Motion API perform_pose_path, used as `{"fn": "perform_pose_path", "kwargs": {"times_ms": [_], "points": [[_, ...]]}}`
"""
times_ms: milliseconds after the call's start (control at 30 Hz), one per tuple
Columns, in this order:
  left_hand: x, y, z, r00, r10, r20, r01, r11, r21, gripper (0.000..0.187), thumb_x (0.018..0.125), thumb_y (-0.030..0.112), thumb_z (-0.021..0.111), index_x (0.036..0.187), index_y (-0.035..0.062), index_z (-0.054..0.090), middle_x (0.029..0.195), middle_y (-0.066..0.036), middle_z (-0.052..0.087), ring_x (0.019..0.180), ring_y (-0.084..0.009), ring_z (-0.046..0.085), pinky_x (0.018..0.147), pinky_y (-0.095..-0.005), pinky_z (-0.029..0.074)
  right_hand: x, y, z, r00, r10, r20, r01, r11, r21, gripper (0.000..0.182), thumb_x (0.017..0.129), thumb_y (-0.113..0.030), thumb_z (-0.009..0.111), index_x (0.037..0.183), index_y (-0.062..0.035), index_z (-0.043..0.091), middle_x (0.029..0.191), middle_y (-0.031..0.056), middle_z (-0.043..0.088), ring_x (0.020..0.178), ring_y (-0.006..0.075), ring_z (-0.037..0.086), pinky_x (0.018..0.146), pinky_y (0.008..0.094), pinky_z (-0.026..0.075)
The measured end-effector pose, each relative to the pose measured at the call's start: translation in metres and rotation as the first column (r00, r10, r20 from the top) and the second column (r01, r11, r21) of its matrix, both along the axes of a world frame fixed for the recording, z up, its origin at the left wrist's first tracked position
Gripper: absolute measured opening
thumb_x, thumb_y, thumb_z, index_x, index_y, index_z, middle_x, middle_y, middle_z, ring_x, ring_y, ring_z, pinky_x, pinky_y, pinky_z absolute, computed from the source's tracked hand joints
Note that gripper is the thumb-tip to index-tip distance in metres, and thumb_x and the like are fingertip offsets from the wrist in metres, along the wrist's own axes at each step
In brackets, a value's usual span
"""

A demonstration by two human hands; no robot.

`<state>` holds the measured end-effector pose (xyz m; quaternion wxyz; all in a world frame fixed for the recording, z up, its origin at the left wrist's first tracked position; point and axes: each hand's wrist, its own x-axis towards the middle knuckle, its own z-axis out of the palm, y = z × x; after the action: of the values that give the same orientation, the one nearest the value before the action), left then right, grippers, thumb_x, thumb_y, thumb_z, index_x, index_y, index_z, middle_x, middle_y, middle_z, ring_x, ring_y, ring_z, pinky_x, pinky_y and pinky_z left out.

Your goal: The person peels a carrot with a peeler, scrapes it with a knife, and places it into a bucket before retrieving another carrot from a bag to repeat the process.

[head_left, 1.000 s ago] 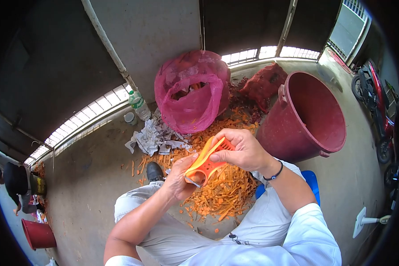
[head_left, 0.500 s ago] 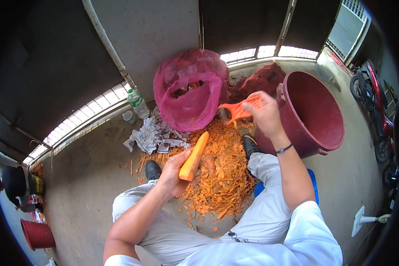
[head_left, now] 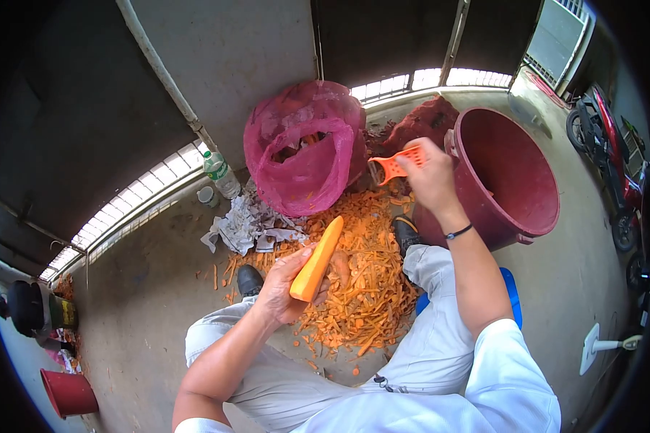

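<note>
A carrot [head_left: 316, 261], its surface mostly peeled and bright orange, slants upward in my left hand [head_left: 284, 289], whose fingers are wrapped round its lower part. Higher up and to the right, my right hand [head_left: 433, 178] grips an orange peeler [head_left: 401, 162] with a perforated body; its blade end points left, apart from the carrot. Below both hands, a heap of carrot peelings [head_left: 372, 289] spreads over the floor between my feet. An unpeeled-looking carrot [head_left: 339, 267] lies on the heap, partly hidden behind the held one.
A pink plastic bag [head_left: 296, 184] with carrots inside stands ahead, beside a dark red net sack [head_left: 422, 124]. The large maroon tub [head_left: 542, 216] is at my right. Crumpled paper [head_left: 242, 224], a plastic bottle [head_left: 222, 175] and a cup [head_left: 207, 195] sit left of the bag.
My right hand has shifted slightly, and the peeler has turned, showing its perforated face more clearly. The carrot's lower end now looks cleaner orange, without the brownish patch. My left hand keeps its grip.
</note>
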<state>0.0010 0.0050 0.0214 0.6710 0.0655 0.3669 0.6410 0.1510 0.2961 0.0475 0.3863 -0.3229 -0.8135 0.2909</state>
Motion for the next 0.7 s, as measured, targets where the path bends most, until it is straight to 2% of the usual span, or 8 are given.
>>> {"fn": "perform_pose_path", "kwargs": {"times_ms": [100, 233, 267, 467, 600, 633, 667, 700], "points": [[-0.003, 0.0, -0.018, 0.99, 0.135, 0.03, -0.129, 0.981, -0.146, 0.038, 0.101, 0.038, 0.063, 0.125, 0.0098, 0.06, 0.096, -0.008, 0.065, 0.074, -0.0195, 0.059, 0.06, -0.0333, 0.045, 0.004, -0.003, -0.002, 0.924, 0.199, -0.326, -0.273, 0.941, -0.201, 0.014, 0.09, -0.003, 0.075, 0.1, 0.0016, 0.066, 0.092, 0.0078, 0.075, 0.085, 0.012, 0.071, 0.077, 0.0277, 0.057], [-0.011, 0.002, -0.033, 0.987, 0.148, 0.066, -0.138, 0.98, -0.141, 0.038, 0.1, 0.038, 0.064, 0.123, 0.008, 0.061, 0.101, -0.008, 0.067, 0.08, -0.0203, 0.063, 0.066, -0.0346, 0.05, -0.004, -0.083, 0.015, 0.736, 0.554, -0.388, -0.675, 0.557, -0.485, 0.021, 0.089, -0.001, 0.077, 0.107, -0.0002, 0.064, 0.096, 0.0038, 0.072, 0.087, 0.0065, 0.065, 0.076, 0.0237, 0.054], [-0.01, 0.004, -0.034, 0.986, 0.147, 0.074, -0.135, 0.98, -0.146, 0.037, 0.1, 0.038, 0.065, 0.122, 0.0078, 0.061, 0.102, -0.008, 0.067, 0.082, -0.0204, 0.065, 0.068, -0.0353, 0.052, -0.007, -0.096, 0.012, 0.681, 0.587, -0.437, -0.723, 0.45, -0.524, 0.022, 0.089, 0.0, 0.077, 0.108, 0.0001, 0.064, 0.098, 0.0039, 0.072, 0.088, 0.0064, 0.065, 0.078, 0.0238, 0.054], [0.001, 0.004, -0.012, 0.989, 0.151, -0.002, -0.149, 0.977, -0.151, 0.034, 0.1, 0.034, 0.064, 0.12, 0.0072, 0.063, 0.099, -0.007, 0.069, 0.08, -0.0202, 0.067, 0.065, -0.0362, 0.054, -0.016, -0.101, -0.008, 0.682, 0.635, -0.362, -0.688, 0.389, -0.613, 0.019, 0.09, -0.006, 0.078, 0.104, -0.0013, 0.066, 0.091, 0.0028, 0.071, 0.085, 0.0069, 0.066, 0.075, 0.0249, 0.055], [-0.001, -0.004, -0.017, 0.993, 0.086, -0.075, -0.094, 0.991, -0.101, 0.036, 0.1, 0.033, 0.063, 0.124, 0.0058, 0.063, 0.097, -0.008, 0.069, 0.077, -0.0212, 0.066, 0.06, -0.0363, 0.052, -0.016, -0.028, -0.017, 0.886, 0.417, -0.202, -0.463, 0.81, -0.36, 0.017, 0.087, -0.002, 0.078, 0.1, 0.0007, 0.068, 0.09, 0.0063, 0.074, 0.082, 0.011, 0.069, 0.074, 0.0275, 0.057], [-0.008, -0.009, -0.012, 0.997, -0.064, -0.035, 0.064, 0.998, 0.015, 0.039, 0.101, 0.033, 0.063, 0.13, 0.0067, 0.06, 0.099, -0.009, 0.069, 0.076, -0.0213, 0.066, 0.059, -0.0355, 0.051, -0.007, -0.01, -0.009, 0.983, 0.17, 0.063, -0.172, 0.985, 0.031, 0.017, 0.085, -0.005, 0.078, 0.098, 0.001, 0.068, 0.084, 0.0108, 0.074, 0.077, 0.0145, 0.071, 0.071, 0.0308, 0.057], [-0.008, -0.009, -0.011, 0.997, -0.06, -0.038, 0.061, 0.998, 0.018, 0.039, 0.101, 0.033, 0.063, 0.13, 0.0067, 0.06, 0.099, -0.009, 0.069, 0.076, -0.0213, 0.066, 0.059, -0.0355, 0.051, -0.003, 0.013, -0.02, 0.994, -0.026, 0.105, 0.016, 0.995, 0.096, 0.019, 0.084, -0.007, 0.078, 0.098, 0.0011, 0.068, 0.081, 0.0141, 0.073, 0.074, 0.0175, 0.071, 0.069, 0.0331, 0.057], [-0.008, -0.008, -0.01, 0.999, -0.025, -0.043, 0.025, 1.0, -0.005, 0.04, 0.101, 0.034, 0.062, 0.131, 0.0069, 0.059, 0.1, -0.009, 0.068, 0.076, -0.0212, 0.066, 0.058, -0.035, 0.051, 0.001, 0.021, -0.017, 0.999, -0.038, 0.03, 0.041, 0.996, -0.084, 0.017, 0.086, -0.006, 0.077, 0.098, 0.0014, 0.068, 0.083, 0.0117, 0.074, 0.074, 0.0149, 0.071, 0.069, 0.0317, 0.056]]}}
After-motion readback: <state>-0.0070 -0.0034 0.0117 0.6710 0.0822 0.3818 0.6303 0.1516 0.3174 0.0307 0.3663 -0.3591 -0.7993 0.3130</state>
